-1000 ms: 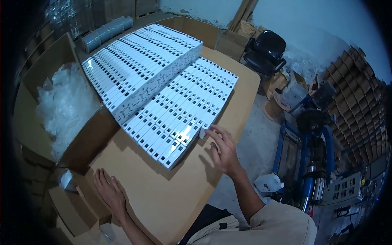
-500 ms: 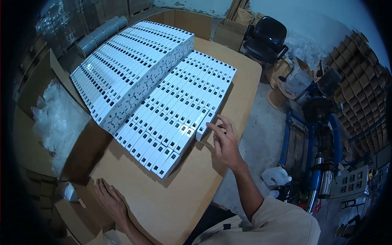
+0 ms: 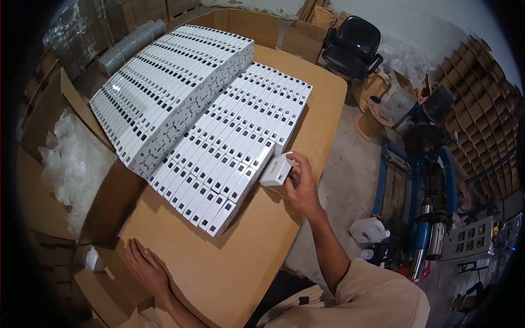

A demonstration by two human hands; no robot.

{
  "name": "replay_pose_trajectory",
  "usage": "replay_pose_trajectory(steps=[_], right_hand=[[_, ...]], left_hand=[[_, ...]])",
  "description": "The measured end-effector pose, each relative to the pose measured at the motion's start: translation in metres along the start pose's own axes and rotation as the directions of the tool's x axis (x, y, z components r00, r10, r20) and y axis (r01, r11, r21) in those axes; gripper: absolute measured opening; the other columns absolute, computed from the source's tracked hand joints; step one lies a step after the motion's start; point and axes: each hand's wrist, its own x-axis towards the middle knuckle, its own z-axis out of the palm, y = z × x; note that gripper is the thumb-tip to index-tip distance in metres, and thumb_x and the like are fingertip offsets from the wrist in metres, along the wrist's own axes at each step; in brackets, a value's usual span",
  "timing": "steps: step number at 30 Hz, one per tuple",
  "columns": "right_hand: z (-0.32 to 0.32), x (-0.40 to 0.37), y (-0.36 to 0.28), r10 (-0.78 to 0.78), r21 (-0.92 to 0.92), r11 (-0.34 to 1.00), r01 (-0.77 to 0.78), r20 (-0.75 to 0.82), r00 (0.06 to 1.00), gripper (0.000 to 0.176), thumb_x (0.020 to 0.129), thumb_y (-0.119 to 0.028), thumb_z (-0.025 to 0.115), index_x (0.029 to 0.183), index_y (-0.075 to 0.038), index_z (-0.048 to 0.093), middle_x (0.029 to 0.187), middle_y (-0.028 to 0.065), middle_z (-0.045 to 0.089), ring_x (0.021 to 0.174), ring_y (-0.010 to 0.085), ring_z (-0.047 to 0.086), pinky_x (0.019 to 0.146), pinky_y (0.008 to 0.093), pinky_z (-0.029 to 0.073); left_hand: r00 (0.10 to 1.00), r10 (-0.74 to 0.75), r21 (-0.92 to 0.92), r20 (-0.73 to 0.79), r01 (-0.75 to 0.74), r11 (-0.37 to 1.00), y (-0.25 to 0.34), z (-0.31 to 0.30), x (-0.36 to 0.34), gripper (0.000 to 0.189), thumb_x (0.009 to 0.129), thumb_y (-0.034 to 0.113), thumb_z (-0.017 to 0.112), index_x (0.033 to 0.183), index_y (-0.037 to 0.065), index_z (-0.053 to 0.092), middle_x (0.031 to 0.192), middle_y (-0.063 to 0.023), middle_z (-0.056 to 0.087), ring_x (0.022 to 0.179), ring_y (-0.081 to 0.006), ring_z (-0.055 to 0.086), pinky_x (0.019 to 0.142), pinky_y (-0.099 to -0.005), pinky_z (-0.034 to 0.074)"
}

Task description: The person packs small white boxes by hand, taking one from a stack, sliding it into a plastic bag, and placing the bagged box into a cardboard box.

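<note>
My right hand [image 3: 300, 186] grips a small white box [image 3: 276, 169], tilted up off the cardboard table [image 3: 246, 257] at the right edge of a low layer of white boxes [image 3: 229, 153]. A taller stack of the same white boxes [image 3: 164, 87] rises behind it to the left. My left hand [image 3: 146, 269] lies flat, fingers spread, on the table's near left corner and holds nothing.
An open carton of clear plastic bags [image 3: 74, 158] stands to the left. Small cartons [image 3: 104, 284] sit by my left hand. A black office chair [image 3: 350, 46], a blue machine [image 3: 421, 186], a white jug [image 3: 369, 229] and stacked cardboard [image 3: 481, 104] fill the right side.
My right hand has closed on a white box at the layer's right edge and lifted it, tilting it up. My left hand has stayed in place.
</note>
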Motion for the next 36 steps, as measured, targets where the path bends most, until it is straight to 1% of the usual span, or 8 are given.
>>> replay_pose_trajectory(steps=[5,8,11,14,19,24,34,36], right_hand=[[-0.011,0.003,-0.011,-0.142,-0.23,0.963,0.141,0.012,0.99,0.046,0.08,0.016,0.061,0.121,-0.006,0.063,0.129,0.0137,0.055,0.097,0.0233,0.063,0.079,0.0338,0.055],[-0.019,-0.001,-0.015,-0.069,-0.244,0.967,0.077,0.039,0.997,0.037,0.082,0.015,0.063,0.113,-0.005,0.066,0.127,0.0111,0.055,0.102,0.021,0.064,0.078,0.0299,0.056],[-0.028,-0.006,-0.036,-0.137,-0.237,0.959,0.154,0.088,0.987,0.037,0.082,0.014,0.063,0.114,-0.004,0.065,0.121,0.0103,0.059,0.099,0.0198,0.065,0.075,0.0293,0.055],[-0.031,-0.016,-0.051,-0.101,-0.184,0.975,0.127,0.142,0.985,0.032,0.084,0.009,0.066,0.114,-0.004,0.064,0.111,0.0111,0.063,0.084,0.0218,0.065,0.072,0.0312,0.052],[-0.026,-0.043,-0.079,-0.113,-0.248,0.952,0.179,0.258,0.959,0.031,0.086,0.007,0.067,0.115,-0.004,0.063,0.102,0.0094,0.065,0.077,0.019,0.062,0.064,0.0307,0.048],[-0.003,-0.073,-0.105,0.008,-0.217,0.973,0.079,0.37,0.929,0.033,0.087,0.002,0.07,0.118,-0.002,0.061,0.095,0.01,0.065,0.07,0.016,0.058,0.061,0.0303,0.047],[0.086,-0.107,-0.15,-0.083,-0.024,0.993,0.112,0.525,0.847,0.036,0.088,-0.003,0.072,0.122,0.0,0.06,0.091,0.0111,0.065,0.065,0.016,0.055,0.06,0.031,0.047],[0.109,-0.109,-0.156,-0.123,0.002,0.99,0.144,0.541,0.832,0.035,0.088,-0.003,0.072,0.121,0.0,0.06,0.089,0.0111,0.064,0.064,0.0162,0.054,0.059,0.0312,0.046]], left_hand=[[1.0,0.002,0.01,-0.002,-0.002,1.0,-0.003,0.001,0.0,0.046,0.109,0.023,0.042,0.148,-0.001,0.047,0.154,-0.0213,0.045,0.143,-0.0407,0.041,0.119,-0.0488,0.031],[1.0,0.004,-0.019,-0.005,-0.004,1.0,-0.002,0.0,0.0,0.046,0.109,0.024,0.042,0.148,-0.001,0.047,0.154,-0.0216,0.045,0.143,-0.0407,0.041,0.119,-0.0486,0.031],[1.0,0.0,-0.05,0.003,0.001,0.999,-0.001,-0.002,0.0,0.046,0.109,0.024,0.042,0.148,-0.001,0.048,0.153,-0.0216,0.046,0.143,-0.0404,0.041,0.119,-0.0487,0.031],[1.0,0.005,-0.048,-0.001,-0.005,0.999,-0.004,0.0,-0.001,0.045,0.109,0.023,0.042,0.148,0.0,0.047,0.154,-0.0214,0.046,0.143,-0.0405,0.041,0.119,-0.0487,0.031],[1.0,0.007,-0.071,0.018,-0.006,0.997,-0.002,-0.006,-0.005,0.045,0.108,0.02,0.044,0.148,0.0,0.047,0.154,-0.0211,0.045,0.145,-0.0403,0.037,0.121,-0.049,0.029],[0.999,0.026,-0.102,0.039,-0.022,0.995,-0.007,-0.006,-0.006,0.044,0.106,0.017,0.047,0.147,-0.001,0.048,0.154,-0.021,0.045,0.147,-0.0405,0.034,0.122,-0.0502,0.027],[1.0,-0.018,-0.267,0.01,0.02,0.964,-0.016,-0.008,-0.006,0.039,0.1,0.012,0.056,0.138,0.002,0.055,0.149,-0.0193,0.049,0.142,-0.0395,0.04,0.12,-0.0489,0.029],[0.996,-0.08,-0.392,0.03,0.086,0.916,-0.015,-0.011,-0.003,0.038,0.1,0.012,0.056,0.137,0.002,0.056,0.147,-0.0183,0.051,0.141,-0.0379,0.041,0.12,-0.0475,0.03]])
